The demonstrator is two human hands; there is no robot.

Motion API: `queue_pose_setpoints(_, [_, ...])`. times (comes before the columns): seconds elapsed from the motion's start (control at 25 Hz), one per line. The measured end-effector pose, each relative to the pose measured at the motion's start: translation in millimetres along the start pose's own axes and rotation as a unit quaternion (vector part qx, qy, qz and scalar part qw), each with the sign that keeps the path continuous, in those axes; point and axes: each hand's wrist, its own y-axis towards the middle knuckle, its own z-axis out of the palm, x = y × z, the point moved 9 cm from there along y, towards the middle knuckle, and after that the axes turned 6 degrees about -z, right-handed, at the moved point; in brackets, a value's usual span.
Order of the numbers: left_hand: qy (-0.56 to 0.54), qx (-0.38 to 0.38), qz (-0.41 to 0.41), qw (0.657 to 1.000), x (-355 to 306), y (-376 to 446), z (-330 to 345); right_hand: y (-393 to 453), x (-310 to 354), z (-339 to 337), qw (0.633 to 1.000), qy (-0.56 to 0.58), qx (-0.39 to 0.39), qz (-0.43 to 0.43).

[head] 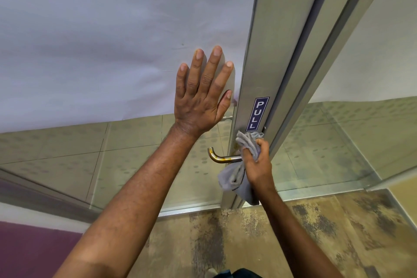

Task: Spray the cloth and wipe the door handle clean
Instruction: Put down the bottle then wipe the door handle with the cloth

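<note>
Basically, step: wiping under way; no spray bottle in view.
Door: glass door with white sheet behind pane (101, 40) and grey aluminium frame (268, 52), blue PULL sticker (257, 113).
Left hand (200, 97): flat, fingers spread straight, pressed on pane, holding nothing.
Right hand (257, 162): curled round bunched grey cloth (234, 178), at handle's base by frame.
Handle: curved steel door handle, yellowish stains (220, 157), free end bare.
Next, likely: slide cloth along bar toward stained bend, keep door braced.
</note>
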Motion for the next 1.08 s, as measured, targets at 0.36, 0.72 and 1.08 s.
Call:
queue_pose_setpoints(0.36, [-0.002,-0.002,-0.003,1.000,-1.0,0.2,-2.1,-11.2,-15.9,-3.3,0.977,0.148,-0.071,0.134])
queue_pose_setpoints(0.72, [-0.001,-0.005,-0.002,1.000,0.7,-1.5,0.7,-31.1,18.0,23.4,0.864,-0.465,0.044,-0.188])
queue_pose_setpoints(1.08, [0.005,-0.002,-0.002,1.000,0.0,-0.8,-0.6,-17.6,16.1,12.7,0.987,-0.112,-0.098,-0.062])
